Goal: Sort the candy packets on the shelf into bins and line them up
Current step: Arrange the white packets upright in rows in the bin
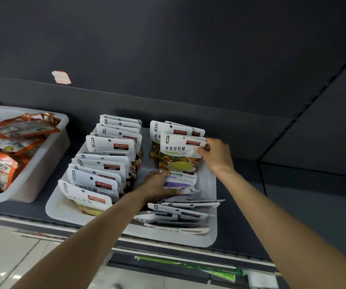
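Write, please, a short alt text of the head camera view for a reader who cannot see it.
The right hand pinches the top corner of an upright green candy packet at the back of a white bin on a dark shelf, while the left hand rests on a purple packet in front of it. More white packets stand in a row at the left; another bin holds orange packets.

White candy pkts (105,163) upright in 2 rows in white bin (63,213); front-right ones flat.

A small red-and-white paper sticker (61,77) is seen stuck on the dark grey back panel (188,49). Glossy pale floor tiles (5,257) are visible at lower left, and green-and-white price label strips (188,265) are fixed along a lower edge.
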